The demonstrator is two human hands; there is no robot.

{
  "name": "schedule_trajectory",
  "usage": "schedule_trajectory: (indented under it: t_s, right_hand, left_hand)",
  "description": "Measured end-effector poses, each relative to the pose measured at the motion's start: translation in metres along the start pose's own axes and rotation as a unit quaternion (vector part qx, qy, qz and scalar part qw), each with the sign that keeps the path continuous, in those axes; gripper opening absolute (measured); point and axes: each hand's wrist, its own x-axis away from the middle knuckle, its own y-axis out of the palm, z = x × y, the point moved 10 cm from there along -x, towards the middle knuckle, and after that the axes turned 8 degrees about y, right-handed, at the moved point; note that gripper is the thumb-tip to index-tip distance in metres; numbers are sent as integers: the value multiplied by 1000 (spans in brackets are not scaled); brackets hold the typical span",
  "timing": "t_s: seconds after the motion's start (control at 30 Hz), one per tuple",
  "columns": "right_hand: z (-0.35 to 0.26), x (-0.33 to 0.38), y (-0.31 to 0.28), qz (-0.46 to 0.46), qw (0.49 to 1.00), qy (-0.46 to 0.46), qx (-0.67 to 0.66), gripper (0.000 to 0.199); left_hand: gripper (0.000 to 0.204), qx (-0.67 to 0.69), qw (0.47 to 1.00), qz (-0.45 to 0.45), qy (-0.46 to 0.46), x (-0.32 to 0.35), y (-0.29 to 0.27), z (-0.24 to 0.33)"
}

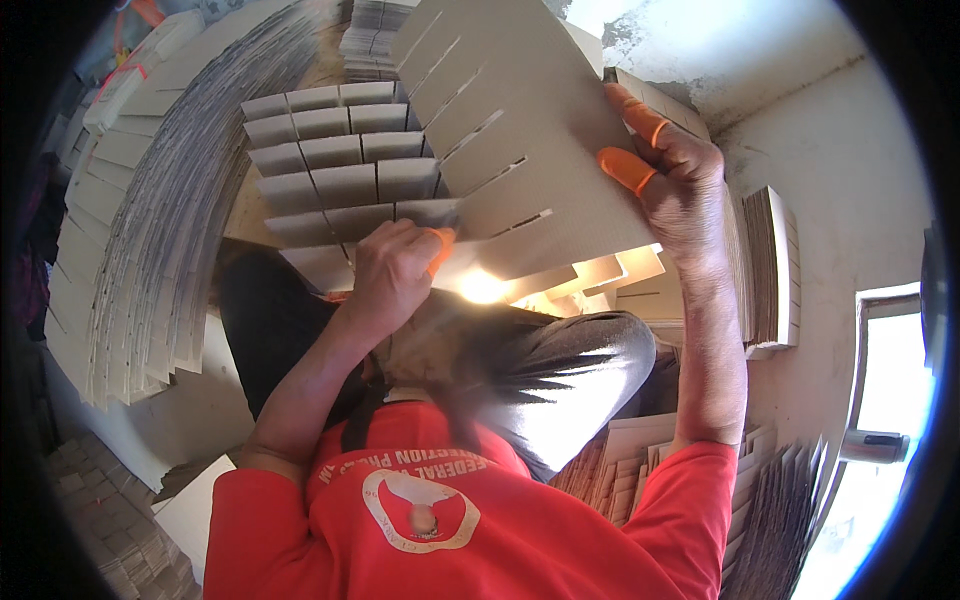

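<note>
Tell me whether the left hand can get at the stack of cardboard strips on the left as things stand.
Probably yes, once it lets go: the left hand grips the cardboard divider grid, and the stacked strips lie just beside, nothing between.

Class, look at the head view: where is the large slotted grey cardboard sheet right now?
The large slotted grey cardboard sheet is upper centre, gripped by the right hand at its right edge, its slots meeting the grey cardboard divider grid above the left hand.

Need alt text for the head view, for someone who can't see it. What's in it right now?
Two bare hands with orange finger cots work a slotted grey cardboard sheet into a cardboard divider grid: the left hand grips the grid's lower edge, the right hand holds the sheet's right edge. Stacks of cut cardboard surround the person, who wears a red shirt.
</note>
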Motion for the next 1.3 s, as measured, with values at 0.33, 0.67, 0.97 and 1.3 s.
schedule_trajectory:
  t_s: [0.33, 0.67, 0.97, 1.3]
  right_hand:
    - [8, 12, 22, -30, 998, -39, 42, 36]
    - [58, 0, 101, -142, 979, -18, 145, 35]
    - [-2, 14, 102, -98, 968, -111, 203, 41]
    - [-8, 17, 97, -85, 967, -175, 166, 20]
  left_hand:
    - [15, 5, 1000, -7, 6, -5, -2, 3]
    - [14, 19, 1000, 7, -1, -5, 1, 1]
    - [13, 15, 1000, 3, -13, -4, 1, -1]
    - [15, 7, 1000, -8, -16, -3, 3, -1]
